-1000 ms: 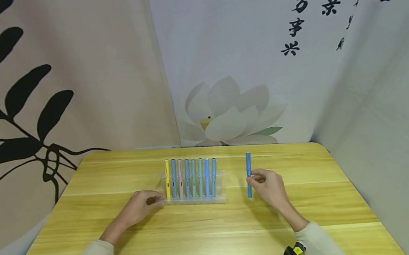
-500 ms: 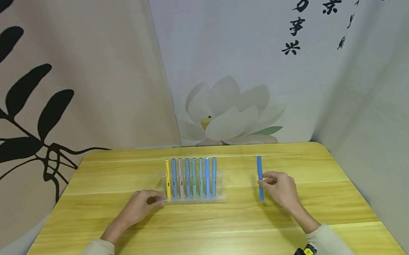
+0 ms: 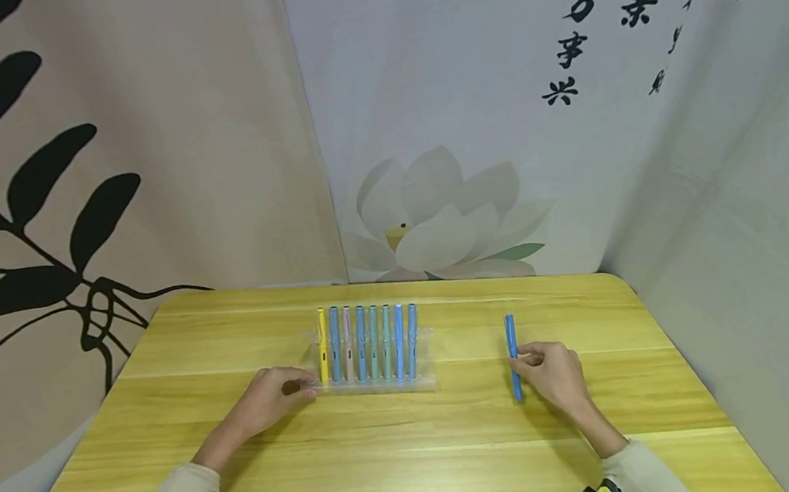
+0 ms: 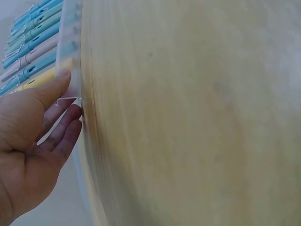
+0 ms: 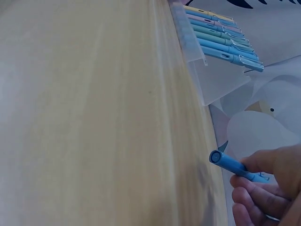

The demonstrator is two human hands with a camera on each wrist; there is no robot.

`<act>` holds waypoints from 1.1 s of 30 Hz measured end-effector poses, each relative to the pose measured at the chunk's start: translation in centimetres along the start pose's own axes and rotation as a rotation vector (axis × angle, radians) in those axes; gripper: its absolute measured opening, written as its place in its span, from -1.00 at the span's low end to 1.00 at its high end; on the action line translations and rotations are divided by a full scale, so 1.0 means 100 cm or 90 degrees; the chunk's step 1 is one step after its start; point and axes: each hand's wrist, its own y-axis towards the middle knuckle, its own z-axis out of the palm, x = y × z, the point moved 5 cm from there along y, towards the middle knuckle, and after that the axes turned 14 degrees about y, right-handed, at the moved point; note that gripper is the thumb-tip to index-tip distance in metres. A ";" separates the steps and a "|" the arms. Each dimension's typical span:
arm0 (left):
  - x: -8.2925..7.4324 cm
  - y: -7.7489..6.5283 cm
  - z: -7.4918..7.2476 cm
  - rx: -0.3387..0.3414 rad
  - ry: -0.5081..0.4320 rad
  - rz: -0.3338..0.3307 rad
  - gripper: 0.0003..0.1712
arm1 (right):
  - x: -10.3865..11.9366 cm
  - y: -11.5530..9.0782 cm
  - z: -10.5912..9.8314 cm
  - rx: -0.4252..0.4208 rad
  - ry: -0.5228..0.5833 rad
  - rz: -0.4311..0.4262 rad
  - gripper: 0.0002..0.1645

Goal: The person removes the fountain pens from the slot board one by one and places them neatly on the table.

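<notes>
A clear plastic pen stand (image 3: pixel 423 383) sits on the table, holding a row of several capped pens side by side. The yellow pen (image 3: pixel 322 342) is at its left end, then blue, pinkish and green ones, with blue pens again at the right. My left hand (image 3: pixel 275 403) pinches the stand's left end; in the left wrist view the thumb (image 4: pixel 59 87) lies on its front ledge. To the right of the stand, my right hand (image 3: pixel 554 373) pinches a blue pen (image 3: pixel 510 334) around its middle, held nearly upright above the table. In the right wrist view that pen's round end faces the camera.
The wood-grain table (image 3: pixel 389 471) ends at a curtain (image 3: pixel 250 173) behind it, printed with leaves, a lotus and black characters. Another pale curtain (image 3: pixel 743 201) hangs along the right side. A small black camera is strapped to each wrist.
My right hand has carried the blue pen rightward and nearer to me, away from the stand. The left hand and the stand stay where they were.
</notes>
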 end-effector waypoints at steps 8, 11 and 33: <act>0.001 0.001 0.000 0.004 0.000 0.004 -0.72 | -0.007 0.002 0.002 0.010 -0.005 0.031 -0.67; 0.001 0.001 0.000 0.002 -0.001 0.005 -0.73 | -0.008 0.002 0.003 0.016 -0.003 0.036 -0.66; 0.001 0.001 0.000 0.003 -0.004 0.005 -0.75 | -0.014 0.004 0.013 0.024 -0.021 0.042 -0.68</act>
